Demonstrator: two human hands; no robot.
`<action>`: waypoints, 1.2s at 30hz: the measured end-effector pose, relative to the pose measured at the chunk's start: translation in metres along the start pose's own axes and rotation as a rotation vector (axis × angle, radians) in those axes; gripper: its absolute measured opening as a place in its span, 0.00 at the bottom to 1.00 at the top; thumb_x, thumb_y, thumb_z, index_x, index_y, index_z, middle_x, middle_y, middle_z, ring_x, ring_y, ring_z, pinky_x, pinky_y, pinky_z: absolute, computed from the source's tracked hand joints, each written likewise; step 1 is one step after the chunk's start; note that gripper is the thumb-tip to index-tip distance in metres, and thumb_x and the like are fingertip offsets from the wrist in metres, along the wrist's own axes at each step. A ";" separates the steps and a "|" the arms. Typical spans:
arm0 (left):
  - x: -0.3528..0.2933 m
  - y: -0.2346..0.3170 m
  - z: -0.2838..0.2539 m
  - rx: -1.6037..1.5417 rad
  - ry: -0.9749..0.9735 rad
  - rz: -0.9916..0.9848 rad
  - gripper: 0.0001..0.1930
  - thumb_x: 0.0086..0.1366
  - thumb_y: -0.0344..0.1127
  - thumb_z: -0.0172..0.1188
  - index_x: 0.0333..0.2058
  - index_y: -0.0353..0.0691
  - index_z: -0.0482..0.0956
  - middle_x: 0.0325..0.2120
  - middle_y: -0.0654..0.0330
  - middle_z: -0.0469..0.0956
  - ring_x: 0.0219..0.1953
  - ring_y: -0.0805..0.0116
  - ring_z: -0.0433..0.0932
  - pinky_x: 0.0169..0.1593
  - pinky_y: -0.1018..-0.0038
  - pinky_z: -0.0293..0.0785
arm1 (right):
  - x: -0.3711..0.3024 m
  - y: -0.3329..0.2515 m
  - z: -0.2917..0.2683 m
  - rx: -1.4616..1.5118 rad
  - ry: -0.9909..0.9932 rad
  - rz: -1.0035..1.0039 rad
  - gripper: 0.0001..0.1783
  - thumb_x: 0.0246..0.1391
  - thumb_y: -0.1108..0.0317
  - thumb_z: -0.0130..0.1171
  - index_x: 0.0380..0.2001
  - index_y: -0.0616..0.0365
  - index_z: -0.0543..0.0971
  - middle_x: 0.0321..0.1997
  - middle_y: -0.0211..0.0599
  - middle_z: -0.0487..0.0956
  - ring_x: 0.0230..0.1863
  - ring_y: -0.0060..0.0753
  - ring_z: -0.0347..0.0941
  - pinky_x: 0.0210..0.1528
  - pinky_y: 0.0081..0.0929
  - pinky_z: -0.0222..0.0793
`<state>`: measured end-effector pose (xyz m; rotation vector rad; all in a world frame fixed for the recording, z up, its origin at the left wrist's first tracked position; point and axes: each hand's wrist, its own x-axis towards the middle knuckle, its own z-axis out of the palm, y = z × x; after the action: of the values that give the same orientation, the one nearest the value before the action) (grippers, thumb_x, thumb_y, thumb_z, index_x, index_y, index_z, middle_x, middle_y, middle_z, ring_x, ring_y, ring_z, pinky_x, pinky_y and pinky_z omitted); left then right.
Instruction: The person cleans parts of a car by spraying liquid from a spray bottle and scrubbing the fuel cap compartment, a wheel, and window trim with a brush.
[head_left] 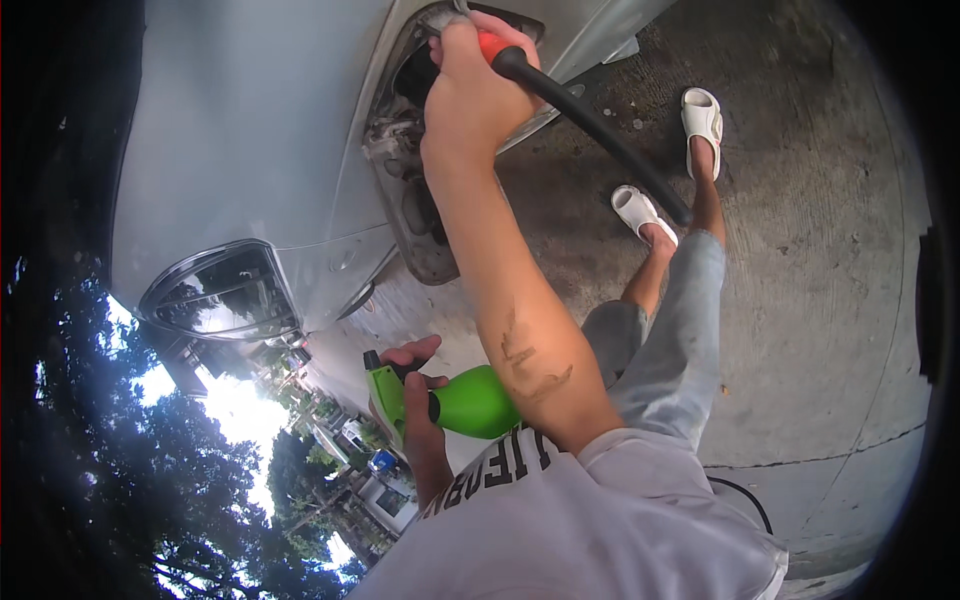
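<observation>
Gripping the orange handle of a tool with a black hose, your right hand is closed firmly around it and holds its tip inside the open recess in the silver car's side. Your fingers wrap the handle fully; the hose leaves just beyond your knuckles and runs down toward your sandalled feet on the concrete ground.

Your left hand is closed around the neck of a green spray bottle, trigger under the fingers, held low beside your shirt and well apart from the recess.

Progress, as I judge it: work at the recess is under way, not finished. The flap hangs open, and the bottle appears idle. What the tip touches inside is hidden by your hand.
</observation>
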<state>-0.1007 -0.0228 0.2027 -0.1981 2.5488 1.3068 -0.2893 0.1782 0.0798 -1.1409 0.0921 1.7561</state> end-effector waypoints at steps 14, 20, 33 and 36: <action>-0.002 -0.012 -0.011 -0.047 -0.034 0.040 0.12 0.69 0.35 0.56 0.48 0.38 0.70 0.45 0.51 0.79 0.54 0.59 0.78 0.40 0.76 0.79 | -0.035 0.035 -0.067 -0.763 -0.668 -0.271 0.04 0.39 0.74 0.66 0.24 0.56 0.83 0.23 0.32 0.77 0.30 0.32 0.75 0.38 0.28 0.70; -0.004 -0.012 -0.013 -0.033 0.004 0.024 0.12 0.69 0.35 0.56 0.47 0.37 0.71 0.45 0.51 0.79 0.54 0.59 0.78 0.40 0.76 0.79 | -0.001 0.004 -0.048 -0.916 -0.870 -0.343 0.06 0.41 0.72 0.69 0.27 0.55 0.85 0.30 0.42 0.82 0.35 0.49 0.80 0.38 0.41 0.75; -0.007 -0.018 -0.006 -0.106 0.013 -0.060 0.10 0.67 0.32 0.57 0.45 0.39 0.72 0.43 0.55 0.80 0.55 0.59 0.78 0.41 0.74 0.77 | 0.037 -0.022 -0.071 -0.992 -1.541 -0.331 0.13 0.55 0.65 0.65 0.42 0.57 0.81 0.49 0.42 0.71 0.46 0.48 0.74 0.49 0.41 0.73; -0.004 -0.021 -0.007 -0.115 -0.006 -0.055 0.10 0.67 0.32 0.57 0.45 0.39 0.72 0.44 0.56 0.80 0.55 0.59 0.78 0.41 0.74 0.76 | 0.048 -0.020 -0.077 -1.238 -1.559 -0.325 0.14 0.56 0.67 0.64 0.45 0.56 0.80 0.48 0.41 0.71 0.47 0.48 0.73 0.50 0.41 0.72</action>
<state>-0.0934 -0.0406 0.1916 -0.2845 2.4466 1.4316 -0.2273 0.1804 0.0110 -0.1183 -2.1529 1.8646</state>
